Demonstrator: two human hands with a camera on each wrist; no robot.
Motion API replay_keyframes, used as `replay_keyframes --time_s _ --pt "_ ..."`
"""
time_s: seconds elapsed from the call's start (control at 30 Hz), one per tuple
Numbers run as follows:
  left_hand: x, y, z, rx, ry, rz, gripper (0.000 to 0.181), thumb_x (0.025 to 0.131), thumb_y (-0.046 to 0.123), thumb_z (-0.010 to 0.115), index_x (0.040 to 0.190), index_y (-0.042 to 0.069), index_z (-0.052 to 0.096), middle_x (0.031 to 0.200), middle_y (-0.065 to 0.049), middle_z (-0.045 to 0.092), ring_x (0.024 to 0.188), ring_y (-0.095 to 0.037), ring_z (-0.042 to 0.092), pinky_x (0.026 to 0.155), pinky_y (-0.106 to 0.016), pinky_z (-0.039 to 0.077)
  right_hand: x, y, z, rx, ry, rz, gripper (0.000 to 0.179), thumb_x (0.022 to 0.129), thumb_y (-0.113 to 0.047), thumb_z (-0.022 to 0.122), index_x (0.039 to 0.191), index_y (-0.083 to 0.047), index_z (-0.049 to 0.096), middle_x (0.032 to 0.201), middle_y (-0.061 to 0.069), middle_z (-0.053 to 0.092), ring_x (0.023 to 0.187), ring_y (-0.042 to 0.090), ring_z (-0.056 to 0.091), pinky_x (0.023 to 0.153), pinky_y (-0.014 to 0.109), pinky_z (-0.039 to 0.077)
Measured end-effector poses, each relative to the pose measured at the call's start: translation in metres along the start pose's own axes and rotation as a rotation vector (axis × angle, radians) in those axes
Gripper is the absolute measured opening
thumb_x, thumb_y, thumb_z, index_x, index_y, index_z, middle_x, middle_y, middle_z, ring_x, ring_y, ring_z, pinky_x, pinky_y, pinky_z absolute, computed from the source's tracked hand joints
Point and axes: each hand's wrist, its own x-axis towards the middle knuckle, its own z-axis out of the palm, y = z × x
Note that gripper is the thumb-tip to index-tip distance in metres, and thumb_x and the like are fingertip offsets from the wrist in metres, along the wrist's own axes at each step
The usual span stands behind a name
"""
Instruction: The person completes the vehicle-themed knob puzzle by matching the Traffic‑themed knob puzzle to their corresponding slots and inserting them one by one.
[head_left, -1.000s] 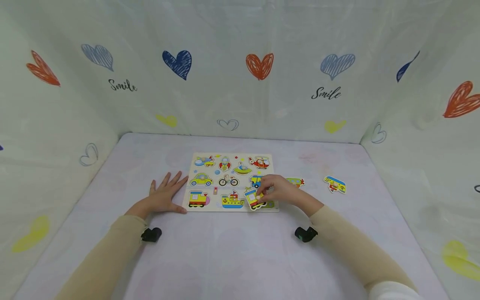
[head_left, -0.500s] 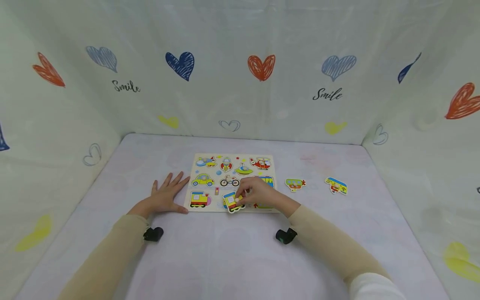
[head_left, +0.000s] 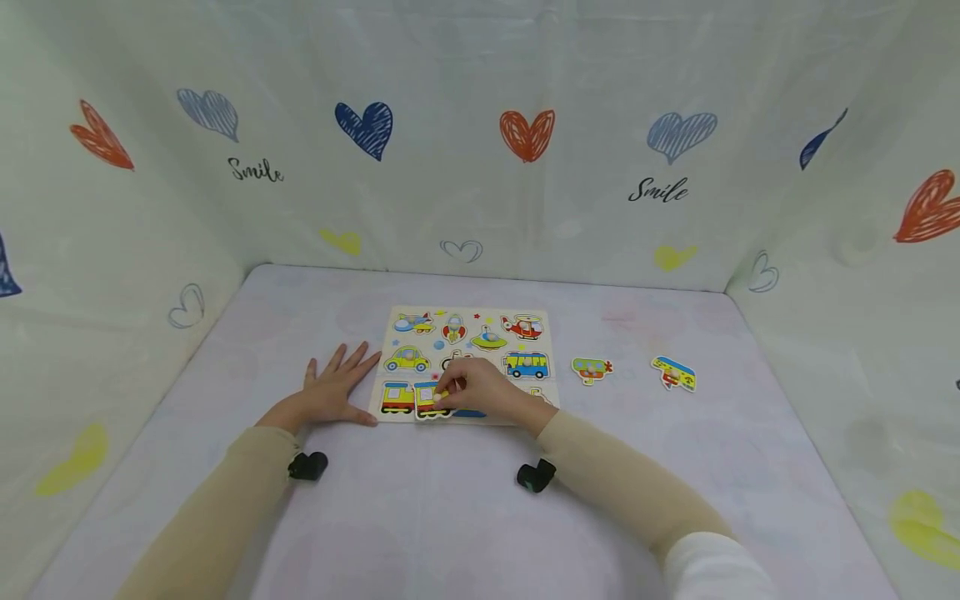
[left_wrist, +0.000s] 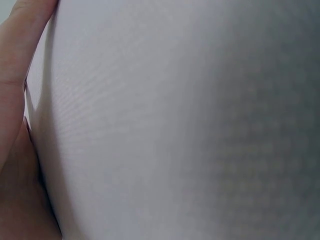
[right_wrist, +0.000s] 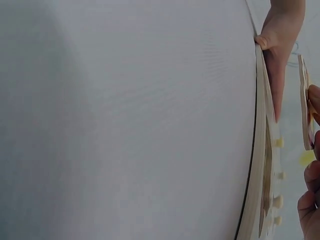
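Table: the table (head_left: 420, 517) has a pale cloth on it. The cloth walls (head_left: 450, 192) have hearts and the word "Smile" (head_left: 256, 170).
Loose bits: a green piece (head_left: 592, 369) lies to the right of the board (head_left: 436, 360). A blue and yellow piece (head_left: 673, 373) lies farther right, tilted.
On the board: a car (head_left: 407, 359), a helicopter (head_left: 522, 327) and a blue bus (head_left: 527, 365) show well.
In the way: the right hand (head_left: 483, 390) hides most of the bike (head_left: 450, 358) and part of the boat.
Left hand: the left hand (head_left: 330, 396) lies flat, fingers spread wide, touching the board's left edge.
Right hand: it pinches the train (head_left: 426, 398) by its little knob.
Train: yellow, with a blue roof, red bottom and dark wheels. It is up over the board's bottom row, not touching it, and covers the right end of the train picture (head_left: 396, 398).
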Motion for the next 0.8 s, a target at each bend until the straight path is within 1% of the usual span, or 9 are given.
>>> replay_keyframes --time_s 0.13,0.33,0.5,0.7,0.8 --pt "0.0 -0.001 0.0 -0.001 0.002 0.004 0.119 0.066 0.064 0.079 0.156 0.013 0.019 0.162 -0.018 0.002 0.144 -0.046 -0.01 0.103 -0.072 -0.014 0.011 -0.006 0.006 -0.001 0.02 0.006 0.014 0.08 -0.027 0.081 0.087 -0.017 0.075 0.07 -0.009 0.057 0.069 0.009 0.049 0.059 0.021 0.04" --pt "0.0 -0.003 0.0 -0.003 -0.001 0.01 0.12 0.066 0.066 0.078 0.156 0.013 0.019 0.162 -0.018 0.001 0.144 -0.046 -0.01 0.102 -0.073 -0.013 0.028 -0.011 0.017 -0.061 0.01 0.04 0.016 0.08 -0.032 0.081 0.087 -0.018 0.075 0.066 -0.01 0.056 0.062 0.005 0.048 0.057 0.02 0.038" --pt "0.001 -0.004 0.0 -0.006 -0.003 0.012 0.119 0.067 0.065 0.078 0.156 0.013 0.019 0.162 -0.017 0.001 0.144 -0.046 -0.011 0.102 -0.073 -0.013 0.04 -0.017 0.023 -0.131 -0.009 0.039 0.018 0.081 -0.035 0.08 0.087 -0.019 0.075 0.065 -0.011 0.055 0.061 0.004 0.048 0.058 0.019 0.037" --pt "0.001 -0.005 0.001 0.001 -0.001 0.016 0.119 0.067 0.064 0.078 0.156 0.013 0.019 0.162 -0.017 0.002 0.144 -0.046 -0.011 0.101 -0.074 -0.013 0.049 -0.018 0.029 -0.134 -0.053 0.075 0.015 0.082 -0.035 0.079 0.086 -0.021 0.074 0.064 -0.01 0.056 0.061 0.004 0.048 0.058 0.018 0.037" --pt "0.001 -0.005 0.001 0.003 0.004 0.014 0.119 0.067 0.064 0.079 0.156 0.012 0.019 0.162 -0.017 0.002 0.144 -0.046 -0.01 0.101 -0.074 -0.013 0.052 -0.018 0.031 -0.141 -0.074 0.08 0.015 0.083 -0.035 0.078 0.086 -0.021 0.073 0.065 -0.01 0.056 0.062 0.004 0.049 0.058 0.019 0.037"
